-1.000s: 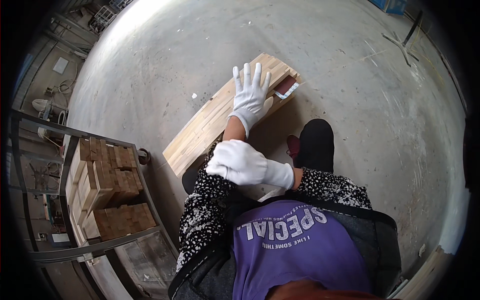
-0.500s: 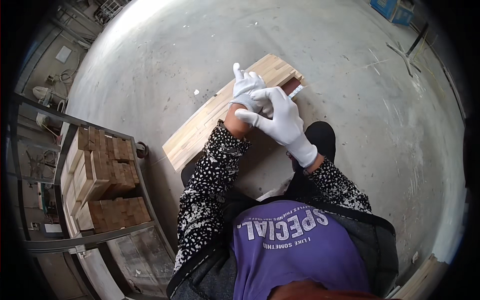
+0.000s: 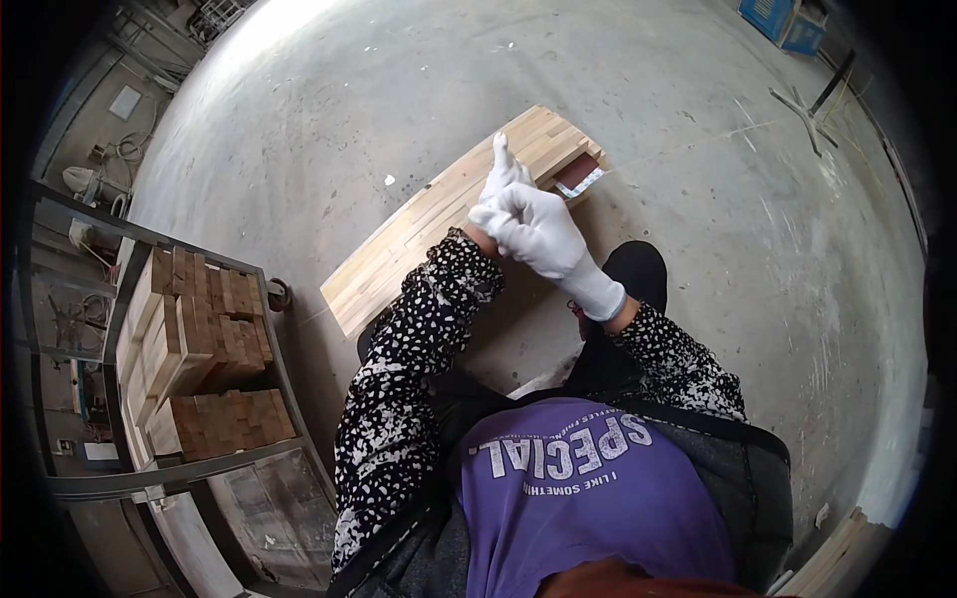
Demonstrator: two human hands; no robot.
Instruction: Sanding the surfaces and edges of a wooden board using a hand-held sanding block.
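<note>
I wear white knit gloves on both hands. My left hand is raised over the board, one finger stretched out and its other fingers partly hidden; nothing shows in it. Across its wrist lies my right hand, fingers closed on the cuff of the left glove. Below both hands is a long pale wooden board made of glued strips, set slantwise above the floor. A dark red-brown flat piece with a pale patterned edge lies at its far right end.
On my left stands a metal-framed cart stacked with wood blocks, a caster at its corner. A blue box and a thin-legged stand are far right. More wood lies near right.
My right hand has moved left and closed on the left glove's cuff, covering the bare wrist more. My left hand has turned, with its outstretched finger shifted right.
</note>
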